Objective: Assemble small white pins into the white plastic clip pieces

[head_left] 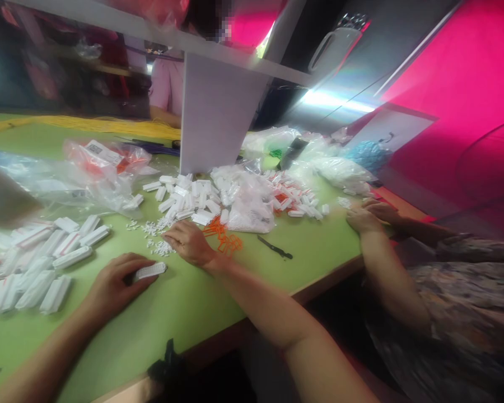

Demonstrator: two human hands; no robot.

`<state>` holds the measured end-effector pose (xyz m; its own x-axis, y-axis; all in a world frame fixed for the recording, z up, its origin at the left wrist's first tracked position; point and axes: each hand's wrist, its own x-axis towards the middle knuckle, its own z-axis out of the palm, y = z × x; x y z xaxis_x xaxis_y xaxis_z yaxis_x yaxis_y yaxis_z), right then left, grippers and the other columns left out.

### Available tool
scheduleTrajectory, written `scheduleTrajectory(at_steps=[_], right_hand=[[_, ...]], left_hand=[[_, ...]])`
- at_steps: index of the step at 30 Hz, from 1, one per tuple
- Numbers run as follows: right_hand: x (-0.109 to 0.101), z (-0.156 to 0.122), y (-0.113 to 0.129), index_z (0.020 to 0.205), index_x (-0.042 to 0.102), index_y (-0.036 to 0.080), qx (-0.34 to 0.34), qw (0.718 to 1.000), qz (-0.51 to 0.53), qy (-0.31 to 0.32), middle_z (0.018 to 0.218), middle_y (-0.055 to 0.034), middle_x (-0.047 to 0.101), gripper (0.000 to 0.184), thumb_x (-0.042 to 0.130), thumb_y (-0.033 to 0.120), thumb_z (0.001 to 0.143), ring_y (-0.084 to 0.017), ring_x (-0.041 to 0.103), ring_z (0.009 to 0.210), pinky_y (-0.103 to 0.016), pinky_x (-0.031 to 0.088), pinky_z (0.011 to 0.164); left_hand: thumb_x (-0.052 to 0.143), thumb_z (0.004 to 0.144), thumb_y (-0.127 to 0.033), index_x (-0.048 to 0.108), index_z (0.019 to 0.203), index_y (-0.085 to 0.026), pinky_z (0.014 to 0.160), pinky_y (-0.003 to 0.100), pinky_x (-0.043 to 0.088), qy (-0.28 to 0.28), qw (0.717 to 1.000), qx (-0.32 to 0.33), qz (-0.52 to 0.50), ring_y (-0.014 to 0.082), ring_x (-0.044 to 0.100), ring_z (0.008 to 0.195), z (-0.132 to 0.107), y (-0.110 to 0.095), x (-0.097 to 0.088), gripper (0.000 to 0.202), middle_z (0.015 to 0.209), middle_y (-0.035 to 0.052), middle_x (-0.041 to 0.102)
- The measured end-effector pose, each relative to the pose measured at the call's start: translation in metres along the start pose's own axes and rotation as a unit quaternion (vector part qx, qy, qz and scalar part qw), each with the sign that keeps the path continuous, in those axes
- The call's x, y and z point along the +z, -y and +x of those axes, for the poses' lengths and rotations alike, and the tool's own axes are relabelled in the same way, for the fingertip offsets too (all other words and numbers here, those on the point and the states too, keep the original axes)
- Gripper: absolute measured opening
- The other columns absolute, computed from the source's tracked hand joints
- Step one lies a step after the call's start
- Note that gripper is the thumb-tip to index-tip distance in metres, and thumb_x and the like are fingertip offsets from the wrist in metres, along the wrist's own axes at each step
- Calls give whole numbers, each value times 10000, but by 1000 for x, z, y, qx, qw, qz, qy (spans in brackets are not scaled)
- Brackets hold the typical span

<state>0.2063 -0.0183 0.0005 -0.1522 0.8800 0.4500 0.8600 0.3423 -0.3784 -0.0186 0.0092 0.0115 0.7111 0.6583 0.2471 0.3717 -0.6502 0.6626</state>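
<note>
My left hand (115,282) rests on the green table (185,302) with its fingers closed round a white plastic connector block (150,271). My right hand (189,242) lies palm down just beyond it, fingertips pinched over a scatter of tiny white pieces (157,235). Whether those fingers hold one is hidden. Orange plastic clips (224,235) lie right behind the right hand. A row of finished white blocks (37,263) sits to the left of my left hand.
A heap of white blocks (189,198) and clear bags (252,201) fills the table's middle, below a white upright panel (214,112). A dark tool (275,248) lies right of the clips. A co-worker's hands (372,215) rest at the right edge.
</note>
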Motion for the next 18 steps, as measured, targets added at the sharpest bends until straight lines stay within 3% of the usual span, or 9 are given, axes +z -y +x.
scheduleTrajectory(at_steps=[2, 6, 8, 11, 18], right_hand=[[-7, 0, 7, 886, 716, 202, 36, 998, 36, -24, 830, -31, 679, 189, 556, 301, 913, -139, 582, 820, -258, 436, 797], [-27, 2, 13, 929, 697, 172, 85, 990, 102, -43, 888, -76, 688, 287, 446, 308, 944, -165, 600, 828, -295, 455, 756], [-38, 3, 9, 878, 701, 189, 137, 987, 82, 6, 869, -52, 700, 235, 505, 318, 888, -159, 611, 791, -285, 452, 719], [-50, -3, 0, 827, 704, 205, 155, 983, 20, 97, 840, -39, 709, 205, 534, 319, 824, -164, 610, 738, -291, 438, 670], [-56, -33, 9, 780, 690, 213, 213, 966, -68, 127, 771, -45, 700, 274, 520, 422, 830, -176, 599, 650, -286, 391, 546]], left_hand=[[633, 820, -444, 723, 968, -218, 798, 290, 530, 2, 1000, 3, 5, 178, 662, 864, -1, -5, 0, 285, 959, 55, 709], [635, 837, -403, 728, 949, -180, 764, 293, 521, -5, 999, 19, -27, 161, 658, 806, -2, -7, 3, 266, 896, 79, 709], [662, 822, -400, 729, 930, -168, 749, 288, 514, -15, 998, 34, -40, 157, 654, 799, -1, -2, 6, 265, 871, 82, 708], [676, 814, -394, 728, 956, -159, 755, 286, 503, -27, 997, 47, -50, 153, 648, 799, -1, 4, 9, 279, 886, 85, 712], [680, 802, -363, 741, 931, -168, 730, 271, 486, -34, 995, 66, -68, 147, 638, 774, -1, 8, 15, 241, 860, 71, 711]])
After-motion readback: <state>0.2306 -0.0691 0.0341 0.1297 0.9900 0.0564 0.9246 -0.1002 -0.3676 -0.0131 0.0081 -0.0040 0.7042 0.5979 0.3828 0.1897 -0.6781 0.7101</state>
